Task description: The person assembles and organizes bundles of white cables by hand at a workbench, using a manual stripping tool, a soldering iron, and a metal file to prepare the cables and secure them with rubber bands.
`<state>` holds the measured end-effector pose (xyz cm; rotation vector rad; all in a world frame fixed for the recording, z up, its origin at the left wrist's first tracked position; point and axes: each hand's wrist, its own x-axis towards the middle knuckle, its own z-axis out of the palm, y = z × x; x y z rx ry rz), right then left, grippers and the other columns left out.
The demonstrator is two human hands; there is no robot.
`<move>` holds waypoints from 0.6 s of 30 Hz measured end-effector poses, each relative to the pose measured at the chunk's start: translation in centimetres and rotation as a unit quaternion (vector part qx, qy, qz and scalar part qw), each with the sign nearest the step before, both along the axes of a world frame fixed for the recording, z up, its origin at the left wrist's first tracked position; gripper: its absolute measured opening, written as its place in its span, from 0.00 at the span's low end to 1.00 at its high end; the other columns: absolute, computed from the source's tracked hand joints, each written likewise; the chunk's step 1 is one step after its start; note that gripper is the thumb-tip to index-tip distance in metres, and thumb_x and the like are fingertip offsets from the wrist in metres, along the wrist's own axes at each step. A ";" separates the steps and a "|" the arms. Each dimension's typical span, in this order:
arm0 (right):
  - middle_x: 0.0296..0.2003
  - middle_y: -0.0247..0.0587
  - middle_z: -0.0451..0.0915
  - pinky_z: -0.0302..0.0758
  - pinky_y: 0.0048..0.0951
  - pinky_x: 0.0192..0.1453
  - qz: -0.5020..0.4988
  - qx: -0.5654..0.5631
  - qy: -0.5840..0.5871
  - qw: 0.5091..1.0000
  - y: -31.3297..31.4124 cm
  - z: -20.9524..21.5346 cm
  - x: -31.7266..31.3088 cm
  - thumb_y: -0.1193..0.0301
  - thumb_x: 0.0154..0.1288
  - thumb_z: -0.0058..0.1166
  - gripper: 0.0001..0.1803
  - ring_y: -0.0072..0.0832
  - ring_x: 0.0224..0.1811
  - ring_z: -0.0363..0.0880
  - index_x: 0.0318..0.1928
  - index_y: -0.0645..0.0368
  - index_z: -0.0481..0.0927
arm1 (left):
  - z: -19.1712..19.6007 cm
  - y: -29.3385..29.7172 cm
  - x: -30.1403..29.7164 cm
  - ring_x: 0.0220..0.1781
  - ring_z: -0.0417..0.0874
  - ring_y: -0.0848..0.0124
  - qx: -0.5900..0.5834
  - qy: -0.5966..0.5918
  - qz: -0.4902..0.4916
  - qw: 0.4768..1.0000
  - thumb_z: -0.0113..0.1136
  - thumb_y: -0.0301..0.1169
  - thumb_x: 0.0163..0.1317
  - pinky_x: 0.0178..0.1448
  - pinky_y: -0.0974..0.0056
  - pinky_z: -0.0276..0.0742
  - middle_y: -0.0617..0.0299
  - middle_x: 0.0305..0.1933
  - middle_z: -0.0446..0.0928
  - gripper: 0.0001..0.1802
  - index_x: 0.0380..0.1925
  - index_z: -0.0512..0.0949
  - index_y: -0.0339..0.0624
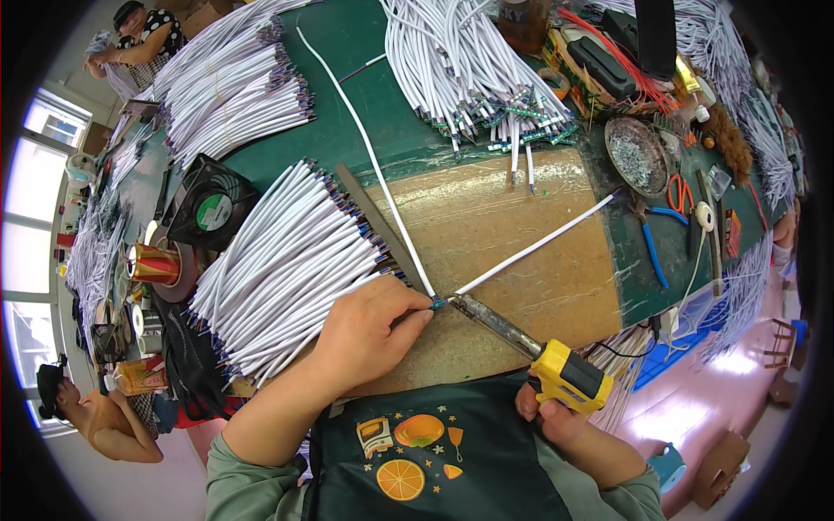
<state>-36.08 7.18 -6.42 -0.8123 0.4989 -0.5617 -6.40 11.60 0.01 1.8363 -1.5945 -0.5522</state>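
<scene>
My left hand point(369, 334) is closed in a pinch at the lower end of a long white cable point(375, 165), where a small green-blue tip point(438, 303) shows at the fingertips. My right hand point(554, 418) grips a yellow-and-black soldering gun point(569, 375). Its dark metal tip reaches up to the spot beside my left fingertips. A second, shorter white cable point(539, 247) lies slanted across the brown board point(512, 326), its near end next to that tip. The exact contact between the ends is too small to tell.
A bundle of white cables point(287, 269) lies left of a grey metal bar point(382, 226); more bundles point(460, 65) lie at the back. A black fan point(211, 201) stands left. Right are a round metal dish point(637, 154), blue-handled pliers point(653, 252) and orange scissors point(679, 195). Two people sit leftward.
</scene>
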 end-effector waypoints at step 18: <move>0.25 0.39 0.74 0.69 0.30 0.29 -0.036 -0.036 -0.005 0.999 -0.8 0.3 0.7 0.55 0.61 0.64 0.34 0.27 0.22 0.70 0.61 0.60 0.68 | 0.0 0.0 -0.3 0.36 0.82 0.61 -0.037 -0.060 -0.012 0.997 0.69 0.25 0.51 0.38 0.62 0.79 0.59 0.36 0.78 0.09 0.33 0.81 0.42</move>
